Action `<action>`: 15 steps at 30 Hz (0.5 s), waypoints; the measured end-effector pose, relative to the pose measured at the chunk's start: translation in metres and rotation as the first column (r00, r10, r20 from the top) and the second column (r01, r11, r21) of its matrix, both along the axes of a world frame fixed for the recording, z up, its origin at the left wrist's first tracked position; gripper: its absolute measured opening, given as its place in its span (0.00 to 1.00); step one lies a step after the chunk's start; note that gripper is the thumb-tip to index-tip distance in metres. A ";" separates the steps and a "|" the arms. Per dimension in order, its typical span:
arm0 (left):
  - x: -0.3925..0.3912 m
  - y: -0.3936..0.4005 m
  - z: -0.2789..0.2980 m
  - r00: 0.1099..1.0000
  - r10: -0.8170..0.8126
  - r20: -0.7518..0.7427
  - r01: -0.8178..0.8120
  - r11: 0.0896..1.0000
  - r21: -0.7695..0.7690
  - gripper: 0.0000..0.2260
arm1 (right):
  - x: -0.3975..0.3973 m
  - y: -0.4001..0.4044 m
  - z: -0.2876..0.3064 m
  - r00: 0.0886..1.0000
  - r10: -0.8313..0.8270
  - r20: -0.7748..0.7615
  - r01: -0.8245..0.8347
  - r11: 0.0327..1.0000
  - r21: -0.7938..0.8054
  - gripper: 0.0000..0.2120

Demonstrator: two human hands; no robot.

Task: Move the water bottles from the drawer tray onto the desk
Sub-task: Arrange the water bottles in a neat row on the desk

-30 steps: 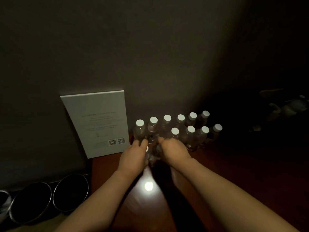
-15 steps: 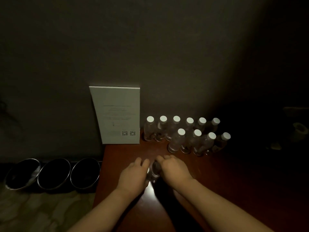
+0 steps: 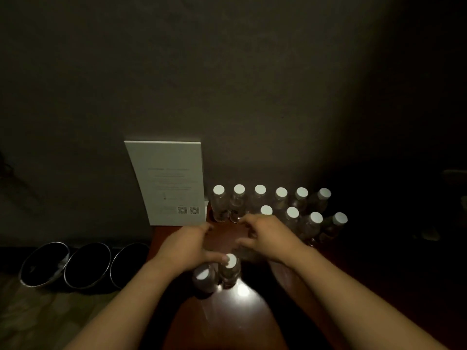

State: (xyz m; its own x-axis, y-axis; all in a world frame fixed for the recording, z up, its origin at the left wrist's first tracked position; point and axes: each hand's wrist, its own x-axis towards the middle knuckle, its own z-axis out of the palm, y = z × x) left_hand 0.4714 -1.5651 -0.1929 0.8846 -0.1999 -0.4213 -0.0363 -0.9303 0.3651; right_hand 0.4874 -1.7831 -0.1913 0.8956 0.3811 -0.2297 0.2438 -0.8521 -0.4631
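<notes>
Two clear water bottles with white caps stand close together on the red-brown desk point(image 3: 252, 322), one point(image 3: 203, 276) on the left and one point(image 3: 230, 267) on the right. My left hand point(image 3: 184, 246) hovers just beyond them with relaxed fingers, its thumb beside the right bottle's cap. My right hand point(image 3: 270, 238) is over the desk to the right, fingers spread and loosely curved, holding nothing I can make out. Several more capped bottles point(image 3: 280, 200) stand in two rows against the wall, just past my right fingers.
A white printed card point(image 3: 166, 183) with QR codes leans on the wall at the desk's back left corner. Three dark metal bowls point(image 3: 88, 263) sit lower down, left of the desk. The right side is too dark to read.
Both hands have let go of the two bottles they held between them and moved forward and apart. The bottles now stand on the desk nearer to me than my hands.
</notes>
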 end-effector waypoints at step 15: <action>0.143 -0.020 -0.053 0.970 -0.024 0.241 0.043 0.996 -0.075 0.28 | 0.123 0.011 -0.007 0.991 -0.101 0.089 0.116 0.976 -0.185 0.21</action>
State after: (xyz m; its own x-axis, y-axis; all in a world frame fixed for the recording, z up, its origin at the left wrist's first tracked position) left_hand 0.6148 -1.5851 -0.2456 0.9501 -0.2551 -0.1795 -0.1623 -0.8957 0.4139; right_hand 0.6106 -1.7718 -0.1980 0.9474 0.2367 -0.2153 0.1743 -0.9460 -0.2732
